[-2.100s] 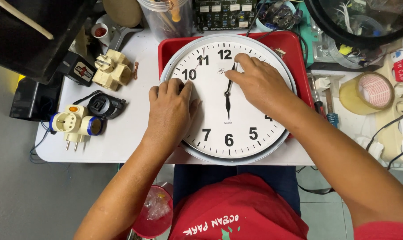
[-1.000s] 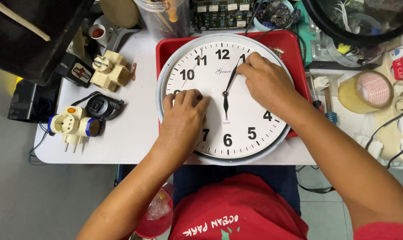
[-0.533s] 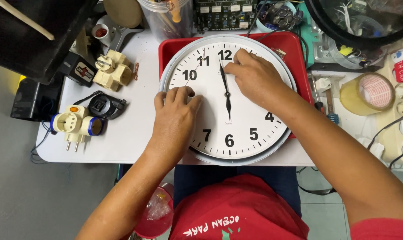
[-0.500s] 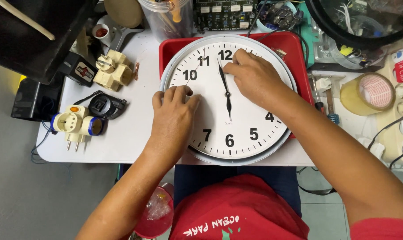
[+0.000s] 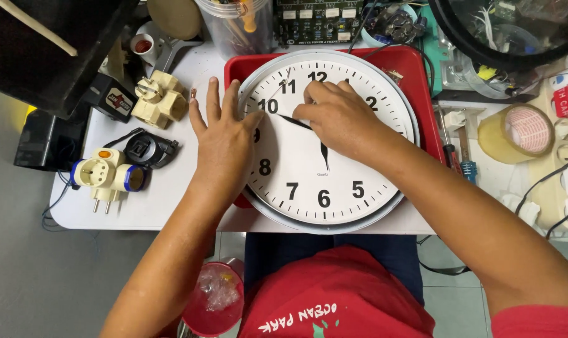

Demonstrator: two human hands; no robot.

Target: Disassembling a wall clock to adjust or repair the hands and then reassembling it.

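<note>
- Wall clock (image 5: pixel 324 181): round, white dial, black numerals, pale grey rim; was laid face up on a red tray (image 5: pixel 415 81) at the front edge of a white table (image 5: pixel 165 188). Several numerals on the dial were covered by the two hands.
- Long black hand (image 5: pixel 293 121): was seen pointing toward the upper left of the dial; its inner end was hidden under the right hand. A shorter black hand (image 5: pixel 324 155) was seen pointing down.
- Right hand (image 5: pixel 337 116): was laid over the centre and upper part of the dial, fingers curled at the long hand's base. Whether the hand was pinched or only touched could not be told, the fingertips being hidden.
- Left hand (image 5: pixel 224 141): was pressed flat and spread open on the clock's left rim, nothing grasped; the tray's left edge was concealed beneath it.
- Cream plug adapters (image 5: pixel 158 99): were lying left of the clock; a further adapter with blue bands (image 5: pixel 108 176) was lying nearer the table's front.
- Black round part (image 5: pixel 147 149): was lying between the adapters; its kind could not be made out.
- Tape roll (image 5: pixel 515 133): was lying right of the tray.
- Clear container (image 5: pixel 234 28) and circuit board (image 5: pixel 318 19): were cut off by the upper edge.
</note>
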